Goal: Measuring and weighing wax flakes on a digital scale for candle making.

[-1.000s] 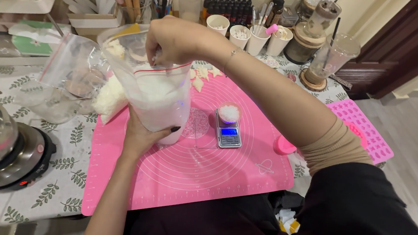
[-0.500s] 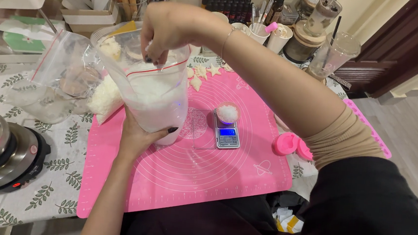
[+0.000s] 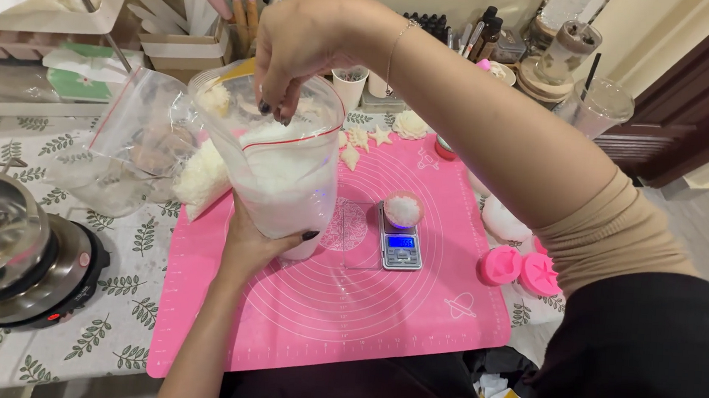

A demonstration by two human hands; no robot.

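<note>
Right hand: the right hand (image 3: 298,50) is reaching down into the open mouth of the zip bag of white flakes (image 3: 277,169), fingers (image 3: 271,106) bunching together; whether they are pinching any flakes I cannot tell.
Left hand: the left hand (image 3: 255,246) is cupping the bag from below at 6 o'clock, fingers wrapping partway round its base and holding it upright.
Bag axis: running near vertical, mouth at 12 o'clock, flakes lying straight below the right fingertips.
Bag place: standing over the far-left part of the pink silicone mat (image 3: 339,306) on the table (image 3: 114,307).
Scale: the small digital scale (image 3: 399,245) is sitting at 3 o'clock from the bag, carrying a small cup of white flakes (image 3: 404,209).
Nearer hand: the right, already inside the bag.
Counts: one filled bag, one second clear bag (image 3: 138,146) lying at 9 o'clock, one scale, one cup, two pink moulds (image 3: 520,269), one melting pot (image 3: 10,254).
</note>
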